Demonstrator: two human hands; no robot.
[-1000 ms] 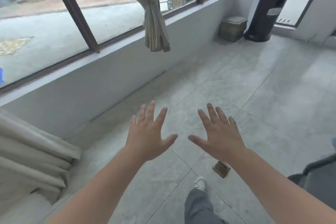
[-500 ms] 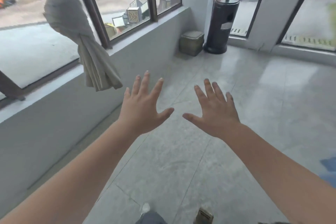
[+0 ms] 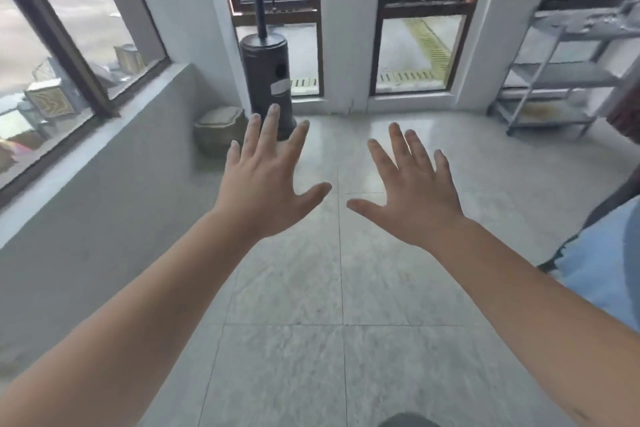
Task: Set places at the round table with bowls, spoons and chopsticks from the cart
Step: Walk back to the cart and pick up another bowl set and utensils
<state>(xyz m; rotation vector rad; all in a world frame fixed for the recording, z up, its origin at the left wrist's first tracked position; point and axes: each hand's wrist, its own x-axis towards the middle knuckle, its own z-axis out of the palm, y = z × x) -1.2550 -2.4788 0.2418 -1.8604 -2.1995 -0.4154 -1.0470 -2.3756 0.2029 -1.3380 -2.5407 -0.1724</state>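
hands: 2, left hand [image 3: 265,189] and right hand [image 3: 417,196] spread flat, apart, holding nothing | shelf cart [image 3: 568,74]: 1, far right | heater [image 3: 266,74]: 1 | bowls, spoons, chopsticks: cannot tell

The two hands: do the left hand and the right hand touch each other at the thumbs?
Apart. The head view shows the left hand and the right hand both spread open, with a clear strip of floor tile between the thumb tips.

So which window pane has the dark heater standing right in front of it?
The left tall pane at the far wall; the heater covers it, while the right pane is unobstructed.
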